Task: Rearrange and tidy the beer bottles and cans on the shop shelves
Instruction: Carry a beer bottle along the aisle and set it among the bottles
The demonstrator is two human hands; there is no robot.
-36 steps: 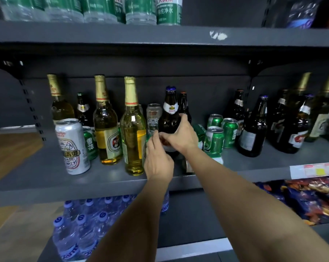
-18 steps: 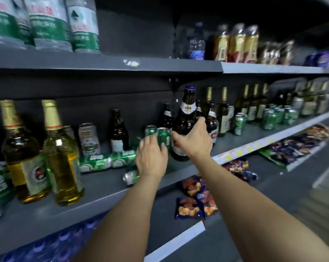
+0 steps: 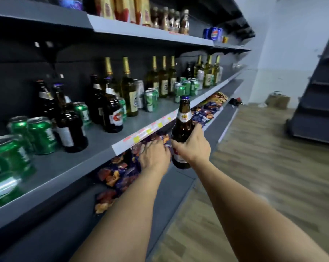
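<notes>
My right hand (image 3: 193, 146) grips a brown beer bottle (image 3: 183, 122) with a blue cap and a white neck label, holding it upright. The bottle is off the shelf, in the air just in front of the beer shelf's (image 3: 103, 142) front edge. My left hand (image 3: 154, 156) is beside the bottle's lower body with its fingers stretched out and holds nothing. On the shelf stand dark brown bottles (image 3: 110, 112), green bottles with gold foil necks (image 3: 128, 95) and green cans (image 3: 41, 135).
Snack packets (image 3: 120, 173) fill the shelf below. Bottles and packs (image 3: 165, 17) line the shelf above. Across the wooden-floored aisle (image 3: 263, 167) stands a dark shelf unit (image 3: 318, 103). A cardboard box (image 3: 278, 100) sits on the floor at the far end.
My right hand has lifted the blue-capped bottle off the shelf and carried it to the right. My left hand has followed alongside. The view has swung right along the aisle.
</notes>
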